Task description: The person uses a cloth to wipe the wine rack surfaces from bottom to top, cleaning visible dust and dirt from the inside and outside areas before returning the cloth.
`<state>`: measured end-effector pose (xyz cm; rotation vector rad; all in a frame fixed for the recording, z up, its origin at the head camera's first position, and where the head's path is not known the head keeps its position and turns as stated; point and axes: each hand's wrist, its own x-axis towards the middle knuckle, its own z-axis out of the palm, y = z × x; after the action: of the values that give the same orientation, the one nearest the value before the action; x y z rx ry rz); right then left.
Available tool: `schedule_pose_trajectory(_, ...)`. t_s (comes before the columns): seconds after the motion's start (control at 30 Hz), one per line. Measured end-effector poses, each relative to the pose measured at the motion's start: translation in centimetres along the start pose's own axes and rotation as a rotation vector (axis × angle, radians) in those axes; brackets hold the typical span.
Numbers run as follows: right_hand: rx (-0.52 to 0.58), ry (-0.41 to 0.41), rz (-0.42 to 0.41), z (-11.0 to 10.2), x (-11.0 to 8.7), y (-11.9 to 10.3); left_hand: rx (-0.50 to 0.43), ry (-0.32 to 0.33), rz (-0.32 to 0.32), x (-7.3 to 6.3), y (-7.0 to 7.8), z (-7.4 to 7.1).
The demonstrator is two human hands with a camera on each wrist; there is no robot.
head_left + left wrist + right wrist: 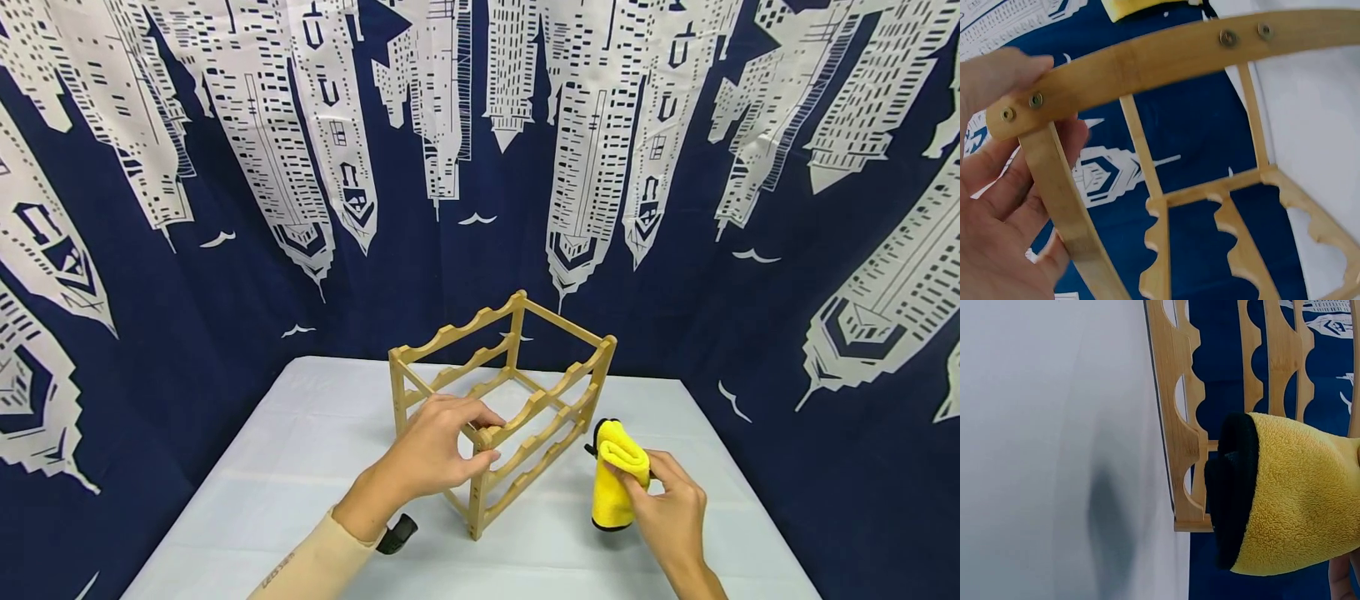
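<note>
A light wooden rack (525,414) with scalloped rails stands on the white table. My left hand (444,442) grips its near top corner, thumb on one side of the post and fingers over the top. In the left wrist view that hand (1007,169) wraps the corner where a bar and the post (1129,69) meet. To the right of the rack, my right hand (671,508) pinches a folded yellow cloth (617,487) with black edging, held upright. The right wrist view shows the cloth (1304,500) above the tabletop, its shadow below; most of that hand is hidden.
The white table (300,467) runs back to a navy curtain (465,275) printed with upside-down white buildings. A black watch-like band (397,534) sits at the left wrist. Bare tabletop lies around the rack's left side.
</note>
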<state>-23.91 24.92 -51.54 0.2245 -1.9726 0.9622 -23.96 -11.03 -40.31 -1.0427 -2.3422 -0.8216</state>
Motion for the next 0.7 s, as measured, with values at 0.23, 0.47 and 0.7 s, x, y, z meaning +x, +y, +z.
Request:
schedule_pose_trajectory(0.23, 0.010, -0.025, -0.031, 0.1, -0.3, 0.0, -0.055, 0.015, -0.022, -0.3, -0.2, 0.1)
schedule_pose_trajectory(0.47, 0.012, -0.067, -0.097, 0.2, -0.8, 0.2, -0.015, 0.052, 0.011, -1.3, -1.3, -0.1)
schedule_pose_trajectory(0.7, 0.056, -0.116, -0.153, 0.6, -0.6, 0.1, 0.009, 0.094, 0.047, -1.9, -2.5, -0.8)
